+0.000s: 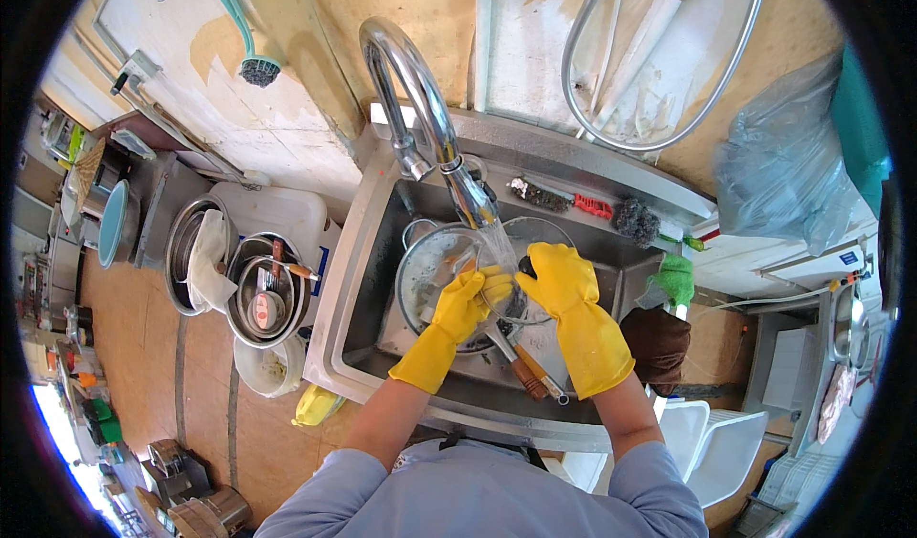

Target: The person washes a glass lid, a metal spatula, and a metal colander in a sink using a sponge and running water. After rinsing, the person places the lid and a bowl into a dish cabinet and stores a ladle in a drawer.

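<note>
My left hand (462, 301), in a yellow rubber glove, holds the left edge of a clear glass pot lid (529, 233). Some of its fingers show through the glass. My right hand (569, 273), gloved alike, grips the lid's black knob (527, 266). Water runs onto the lid from a chrome gooseneck faucet (473, 197). Below, in the steel sink (369, 309), a round pot (410, 280) holds cloudy water and pieces I cannot make out. Wooden-handled utensils (529, 377) lean towards the sink's front, their heads partly hidden by my hands and the lid.
A red-handled brush (591, 206) and steel wool (636, 221) lie on the back ledge. Stacked metal bowls (240, 294) with utensils stand left, above a white bucket (269, 366). A green cloth (673, 280) hangs at the right rim, near white plastic bins (723, 459).
</note>
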{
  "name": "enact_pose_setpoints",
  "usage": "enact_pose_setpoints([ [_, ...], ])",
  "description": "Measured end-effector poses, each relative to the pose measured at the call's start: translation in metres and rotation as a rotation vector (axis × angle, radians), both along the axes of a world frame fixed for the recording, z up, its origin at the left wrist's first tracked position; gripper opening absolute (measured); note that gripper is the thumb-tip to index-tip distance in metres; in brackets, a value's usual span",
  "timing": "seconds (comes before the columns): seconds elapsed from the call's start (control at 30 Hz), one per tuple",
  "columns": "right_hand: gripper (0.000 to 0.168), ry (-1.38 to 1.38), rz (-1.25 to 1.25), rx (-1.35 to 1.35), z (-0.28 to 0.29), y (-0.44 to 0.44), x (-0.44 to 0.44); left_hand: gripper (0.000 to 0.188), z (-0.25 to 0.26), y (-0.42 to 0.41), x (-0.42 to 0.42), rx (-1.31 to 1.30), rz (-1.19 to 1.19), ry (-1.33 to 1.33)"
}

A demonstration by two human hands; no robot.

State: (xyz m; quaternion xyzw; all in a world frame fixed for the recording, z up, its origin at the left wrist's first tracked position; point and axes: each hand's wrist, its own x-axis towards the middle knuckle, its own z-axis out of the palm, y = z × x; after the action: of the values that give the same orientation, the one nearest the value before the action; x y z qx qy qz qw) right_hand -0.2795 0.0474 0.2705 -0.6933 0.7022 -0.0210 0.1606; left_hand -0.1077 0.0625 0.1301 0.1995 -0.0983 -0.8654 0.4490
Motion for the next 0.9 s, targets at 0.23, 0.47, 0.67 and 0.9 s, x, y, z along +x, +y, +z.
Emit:
enact_pose_setpoints([
  [0.23, 0.025, -0.044, -0.045, -0.243, -0.035, 0.012, -0.005, 0.04, -0.021, -0.046, 0.034, -0.35, -0.055, -0.954],
  [0.47, 0.028, 0.027, -0.098, -0.375, -0.008, 0.026, -0.013, 0.033, -0.028, -0.168, 0.059, -0.595, 0.182, -1.27],
  [0.67, 0.028, -0.043, -0.111, -0.45, 0.005, 0.036, -0.018, 0.02, -0.059, -0.229, 0.079, -0.495, 0.185, -1.093],
  [0.9, 0.026, -0.23, -0.12, -0.583, 0.004, 0.054, -0.029, 0.027, 0.052, -0.199, 0.06, -0.327, 0.137, -0.479],
])
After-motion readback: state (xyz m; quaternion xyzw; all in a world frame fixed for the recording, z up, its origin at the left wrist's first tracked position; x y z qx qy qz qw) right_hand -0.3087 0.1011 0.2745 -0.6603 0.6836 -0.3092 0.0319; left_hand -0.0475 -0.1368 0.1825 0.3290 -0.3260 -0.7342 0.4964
